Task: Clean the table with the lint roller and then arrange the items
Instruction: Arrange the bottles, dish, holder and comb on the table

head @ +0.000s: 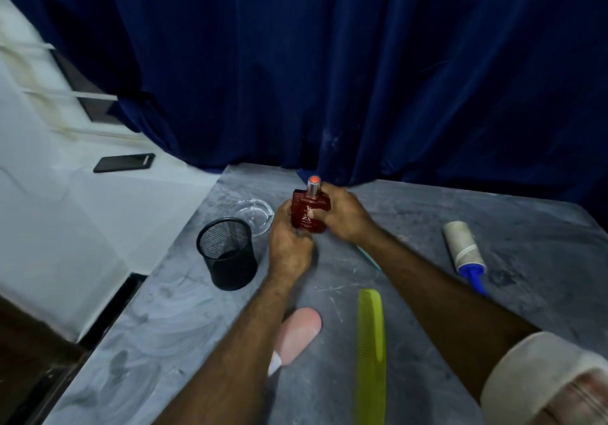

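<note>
A red perfume bottle with a silver and orange top stands upright near the back of the grey table. My left hand grips its lower left side and my right hand wraps its right side. The lint roller, with a blue handle, lies flat on the table to the right, apart from both hands. A yellow-green comb lies lengthwise in front. A pink tube lies partly under my left forearm.
A black mesh cup stands left of my hands, with a clear glass ashtray behind it. A teal item peeks out under my right forearm. A dark blue curtain hangs behind the table. A phone lies on the white ledge at left.
</note>
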Action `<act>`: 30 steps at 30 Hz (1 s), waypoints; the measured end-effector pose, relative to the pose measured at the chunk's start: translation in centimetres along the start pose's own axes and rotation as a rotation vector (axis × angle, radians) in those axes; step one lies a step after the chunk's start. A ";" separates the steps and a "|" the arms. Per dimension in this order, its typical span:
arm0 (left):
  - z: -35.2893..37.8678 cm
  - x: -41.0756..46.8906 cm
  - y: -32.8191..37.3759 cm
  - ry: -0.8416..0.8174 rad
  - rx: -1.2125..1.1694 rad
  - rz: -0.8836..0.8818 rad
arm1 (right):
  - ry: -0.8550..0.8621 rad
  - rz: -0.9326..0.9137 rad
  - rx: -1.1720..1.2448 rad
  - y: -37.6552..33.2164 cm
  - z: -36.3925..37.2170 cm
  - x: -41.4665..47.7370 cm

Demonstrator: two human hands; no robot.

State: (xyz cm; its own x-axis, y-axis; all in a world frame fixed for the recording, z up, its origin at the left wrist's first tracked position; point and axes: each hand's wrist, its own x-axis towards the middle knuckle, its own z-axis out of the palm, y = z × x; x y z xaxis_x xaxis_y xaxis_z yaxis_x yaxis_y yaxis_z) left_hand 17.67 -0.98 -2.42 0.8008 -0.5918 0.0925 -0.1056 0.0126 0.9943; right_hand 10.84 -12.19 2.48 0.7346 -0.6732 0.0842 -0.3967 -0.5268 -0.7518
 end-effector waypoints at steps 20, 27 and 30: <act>-1.2 -0.2 0.3 0.006 0.075 -0.008 | -0.040 -0.041 -0.078 -1.4 0.8 0.9; -1.1 -0.6 0.4 0.013 0.069 0.014 | -0.049 -0.034 -0.086 -1.6 0.9 0.6; -1.3 -0.6 0.0 -0.002 0.087 -0.011 | -0.064 -0.026 -0.084 -1.6 1.0 0.5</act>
State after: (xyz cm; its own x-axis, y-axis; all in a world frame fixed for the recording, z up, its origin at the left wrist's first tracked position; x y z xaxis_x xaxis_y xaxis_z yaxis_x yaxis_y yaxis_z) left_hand 17.96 0.38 -2.40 0.8012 -0.5928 0.0816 -0.1476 -0.0636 0.9870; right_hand 12.35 -11.16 3.11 0.7778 -0.6257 0.0592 -0.4196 -0.5872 -0.6922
